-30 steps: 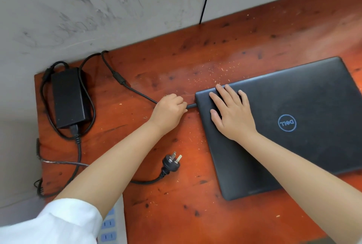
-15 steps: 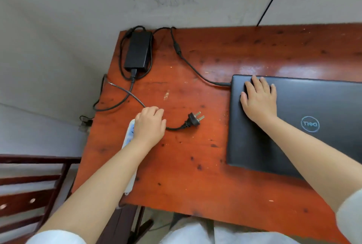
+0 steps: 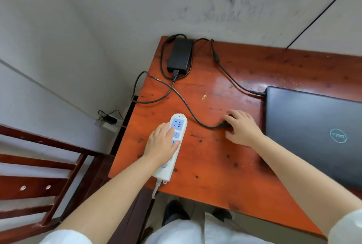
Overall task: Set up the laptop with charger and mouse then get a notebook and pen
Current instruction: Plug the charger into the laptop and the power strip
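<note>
A closed black laptop (image 3: 313,132) lies at the right of the red-brown wooden table (image 3: 215,165). The charger's thin cable runs into its far left corner. The black charger brick (image 3: 179,53) sits at the table's far left corner, its mains cable (image 3: 184,102) looping across the wood. My right hand (image 3: 242,128) is closed over the mains plug, which it mostly hides. My left hand (image 3: 161,143) lies on a white power strip (image 3: 172,145) with blue sockets, gripping it on the table's left part.
A grey wall runs behind the table. A dark wooden slatted frame (image 3: 39,175) stands to the left. A wall socket with a black plug (image 3: 107,120) sits low on the wall by the table's edge. The strip's white cord hangs off the near edge.
My right hand left the laptop lid and closed on the mains plug. My left hand brought the power strip further onto the table. The camera swung left.
</note>
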A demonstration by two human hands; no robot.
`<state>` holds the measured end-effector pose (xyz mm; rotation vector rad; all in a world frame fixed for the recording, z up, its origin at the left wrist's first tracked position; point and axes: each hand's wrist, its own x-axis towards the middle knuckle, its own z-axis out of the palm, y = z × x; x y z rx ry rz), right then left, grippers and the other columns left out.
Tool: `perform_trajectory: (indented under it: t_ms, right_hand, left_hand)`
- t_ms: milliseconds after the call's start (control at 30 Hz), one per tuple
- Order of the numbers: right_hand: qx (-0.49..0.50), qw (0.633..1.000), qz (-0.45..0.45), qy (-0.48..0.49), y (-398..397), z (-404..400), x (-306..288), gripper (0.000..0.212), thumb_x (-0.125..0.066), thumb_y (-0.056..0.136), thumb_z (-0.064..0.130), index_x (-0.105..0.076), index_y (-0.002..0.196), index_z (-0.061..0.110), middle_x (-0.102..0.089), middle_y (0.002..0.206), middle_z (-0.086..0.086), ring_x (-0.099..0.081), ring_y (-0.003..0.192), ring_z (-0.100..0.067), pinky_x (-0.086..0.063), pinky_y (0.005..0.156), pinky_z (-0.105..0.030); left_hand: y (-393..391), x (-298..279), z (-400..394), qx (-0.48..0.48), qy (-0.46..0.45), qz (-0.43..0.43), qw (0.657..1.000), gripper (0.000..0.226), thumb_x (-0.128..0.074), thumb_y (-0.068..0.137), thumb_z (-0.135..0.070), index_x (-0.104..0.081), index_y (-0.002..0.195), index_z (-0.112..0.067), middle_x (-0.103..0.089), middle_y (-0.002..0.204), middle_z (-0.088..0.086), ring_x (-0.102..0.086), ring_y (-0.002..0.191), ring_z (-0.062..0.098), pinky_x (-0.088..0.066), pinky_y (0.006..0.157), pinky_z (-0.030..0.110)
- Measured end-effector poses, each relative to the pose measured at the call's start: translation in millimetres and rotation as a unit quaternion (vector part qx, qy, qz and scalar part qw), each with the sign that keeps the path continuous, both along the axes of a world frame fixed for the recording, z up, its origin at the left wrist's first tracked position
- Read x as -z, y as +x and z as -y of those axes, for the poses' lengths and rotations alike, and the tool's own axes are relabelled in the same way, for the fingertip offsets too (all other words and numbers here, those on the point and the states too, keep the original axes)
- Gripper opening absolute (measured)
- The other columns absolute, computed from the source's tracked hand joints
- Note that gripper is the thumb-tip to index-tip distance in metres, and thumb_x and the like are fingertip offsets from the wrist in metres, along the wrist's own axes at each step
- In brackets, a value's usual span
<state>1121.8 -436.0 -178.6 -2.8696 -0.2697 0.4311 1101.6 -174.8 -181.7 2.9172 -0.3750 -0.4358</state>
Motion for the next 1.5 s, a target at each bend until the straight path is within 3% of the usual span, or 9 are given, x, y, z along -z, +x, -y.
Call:
perform_trajectory:
  t_ms: [133,267,367,500,600,700,800,967,1500]
  right_hand:
    - [0.028,0.996,-0.059,-0.062,8,-11,-8,0.048,-0.056,0.082,0.010,-0.045,0.128,0.010,-0.048,0.130,-0.015,-0.043,0.120,-0.033,-0.044,0.095,-0.040]
    - [0.144,0.977,-0.096,0.122,1,-31,-22,0.043,-0.070,0.075,0.008,-0.054,0.114,0.004,-0.063,0.111,-0.014,-0.057,0.102,-0.031,-0.047,0.083,-0.033]
    - [0.200,0.931,-0.134,0.274,-15,-53,-31,0.024,-0.075,0.070,0.005,-0.056,0.080,0.015,-0.061,0.076,0.000,-0.054,0.073,-0.020,-0.043,0.056,-0.008]
    - [0.229,0.880,-0.170,0.379,-33,-72,-37,0.026,-0.072,0.072,-0.003,-0.058,0.086,0.013,-0.063,0.079,-0.002,-0.057,0.076,-0.016,-0.045,0.060,-0.005]
    - [0.242,0.869,-0.171,0.397,-38,-79,-35,0.029,-0.069,0.077,0.001,-0.061,0.103,0.009,-0.065,0.095,-0.004,-0.060,0.089,-0.016,-0.048,0.069,-0.007]
    - [0.271,0.885,-0.098,0.365,-40,-82,-23,0.032,-0.063,0.086,0.016,-0.058,0.117,0.010,-0.062,0.115,-0.004,-0.055,0.106,-0.013,-0.043,0.080,-0.010]
    - [0.312,0.922,-0.006,0.230,-46,-84,0,0.039,-0.053,0.091,0.023,-0.050,0.127,0.008,-0.051,0.136,-0.009,-0.045,0.126,-0.022,-0.034,0.103,-0.031]
    - [0.252,0.968,-0.008,0.010,-70,-96,43,0.054,-0.036,0.096,0.034,-0.021,0.144,0.013,-0.009,0.158,-0.004,-0.004,0.145,-0.021,-0.003,0.118,-0.041]
    - [0.272,0.962,0.038,-0.007,-75,-100,54,0.056,-0.030,0.094,0.039,-0.019,0.145,0.018,-0.011,0.158,-0.001,-0.004,0.145,-0.017,-0.002,0.119,-0.040]
  left_hand:
    - [14,-4,-19,0.041,-0.014,-0.008,0.999,0.050,-0.045,0.096,-0.027,-0.030,0.140,-0.009,-0.025,0.153,0.009,-0.016,0.143,0.022,-0.022,0.115,0.038]
    - [31,-10,-31,0.090,-0.062,0.029,0.994,0.052,-0.048,0.095,-0.021,-0.029,0.142,-0.010,-0.027,0.153,0.006,-0.017,0.143,0.019,-0.019,0.117,0.034]
    - [38,-24,-27,0.207,-0.070,0.078,0.973,0.058,-0.066,0.084,-0.023,-0.043,0.135,-0.005,-0.042,0.145,0.013,-0.031,0.139,0.026,-0.026,0.115,0.042]
    - [41,-42,-19,0.385,-0.085,0.215,0.893,0.028,-0.090,0.052,-0.016,-0.074,0.074,-0.009,-0.076,0.075,0.009,-0.074,0.077,0.027,-0.058,0.073,0.050]
    - [46,-48,-21,0.449,-0.117,0.162,0.871,0.028,-0.090,0.051,-0.004,-0.063,0.052,-0.004,-0.058,0.041,0.006,-0.056,0.036,0.022,-0.050,0.039,0.022]
    - [55,-51,-36,0.402,-0.117,0.143,0.897,0.028,-0.090,0.053,-0.005,-0.062,0.052,-0.003,-0.056,0.036,0.007,-0.053,0.030,0.021,-0.044,0.034,0.017]
    - [62,-55,-57,0.308,-0.143,0.120,0.933,0.018,-0.078,0.068,-0.017,-0.068,0.068,-0.001,-0.064,0.043,0.012,-0.061,0.037,0.025,-0.048,0.037,0.024]
    - [79,-60,-58,0.232,-0.144,0.074,0.959,0.021,-0.056,0.092,-0.018,-0.067,0.110,-0.012,-0.075,0.099,0.011,-0.066,0.091,0.029,-0.051,0.076,0.039]
    - [95,-71,-40,0.242,-0.060,-0.030,0.968,0.019,-0.053,0.093,-0.006,-0.069,0.101,-0.003,-0.072,0.090,0.018,-0.063,0.089,0.031,-0.049,0.081,0.041]
